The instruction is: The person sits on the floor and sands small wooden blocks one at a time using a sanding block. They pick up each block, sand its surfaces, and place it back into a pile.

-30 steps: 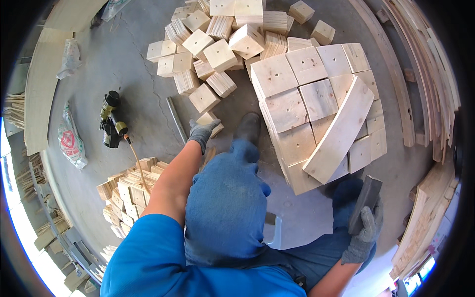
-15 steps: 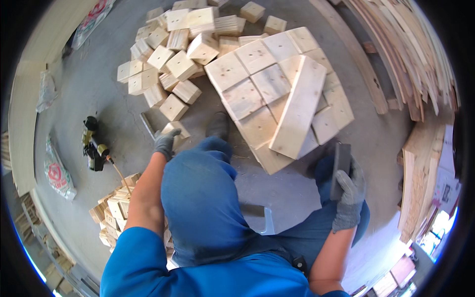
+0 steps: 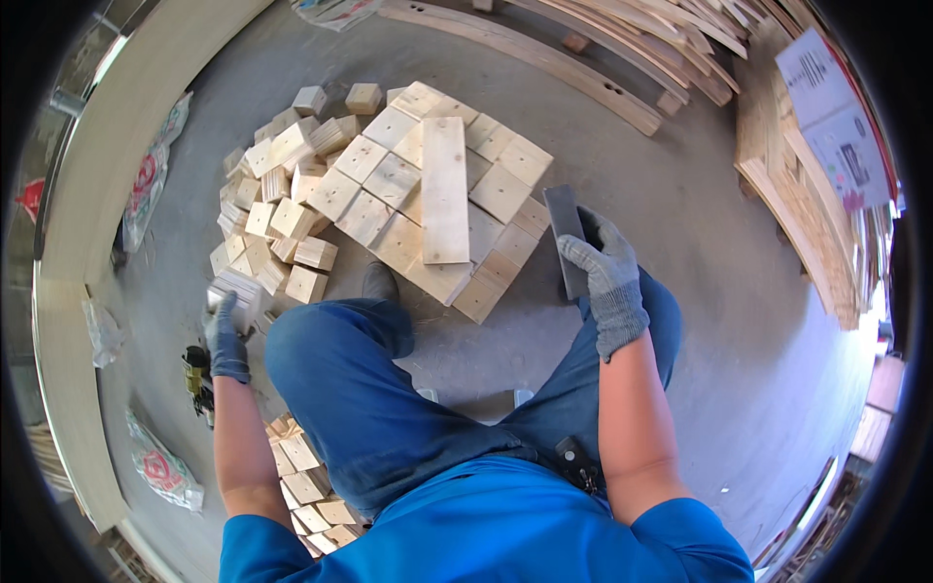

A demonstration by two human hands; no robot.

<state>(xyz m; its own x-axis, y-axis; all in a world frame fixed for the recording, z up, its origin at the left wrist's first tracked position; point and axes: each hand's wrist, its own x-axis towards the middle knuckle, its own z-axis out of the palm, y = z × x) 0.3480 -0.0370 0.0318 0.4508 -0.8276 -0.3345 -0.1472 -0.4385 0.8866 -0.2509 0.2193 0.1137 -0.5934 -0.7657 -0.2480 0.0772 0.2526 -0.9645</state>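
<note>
My left hand (image 3: 225, 335), in a grey glove, is closed on a pale wooden block (image 3: 239, 292) at the left, beside a heap of loose blocks (image 3: 277, 216). The held block is a little blurred. In my right hand (image 3: 607, 272), also gloved, is a flat dark grey rectangular bar (image 3: 565, 231), with the thumb across its face. The bar stands just right of a stack of wooden blocks (image 3: 501, 194) set close together in rows. A short plank (image 3: 444, 194) lies across the top of that stack.
More blocks (image 3: 309, 486) are piled beside my left leg. A nail gun (image 3: 196, 381) lies by my left forearm, and a plastic bag (image 3: 163, 468) is behind it. Long boards (image 3: 544, 56) lie at the far side. A wooden stack with a printed carton (image 3: 836, 117) stands at the right.
My left hand has gone from reaching at a block on the floor to holding one, farther left. My right hand still holds the bar, now raised beside the stack. The view has turned.
</note>
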